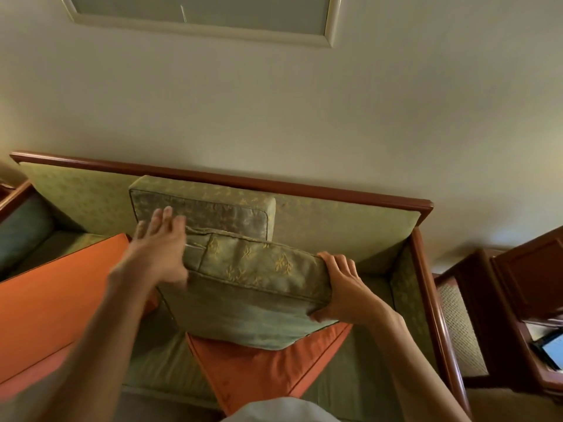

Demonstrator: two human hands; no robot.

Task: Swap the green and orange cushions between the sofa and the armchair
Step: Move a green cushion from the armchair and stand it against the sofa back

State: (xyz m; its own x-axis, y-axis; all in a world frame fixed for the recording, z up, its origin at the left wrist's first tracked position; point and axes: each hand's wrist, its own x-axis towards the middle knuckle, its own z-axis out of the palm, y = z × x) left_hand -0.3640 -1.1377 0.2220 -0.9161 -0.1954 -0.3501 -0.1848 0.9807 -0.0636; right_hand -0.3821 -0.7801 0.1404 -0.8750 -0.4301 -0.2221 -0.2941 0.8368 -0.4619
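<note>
A green patterned cushion lies tilted on the sofa seat, resting on an orange cushion. My right hand grips its right edge. My left hand is blurred, fingers spread, at the cushion's left edge and against a second green cushion that stands upright at the sofa back. Whether it grips anything is unclear. Another orange cushion lies on the left of the seat.
The sofa has a dark wooden frame and green upholstery and stands against a pale wall. A wooden side table with papers and a lit screen is on the right. A framed picture hangs above.
</note>
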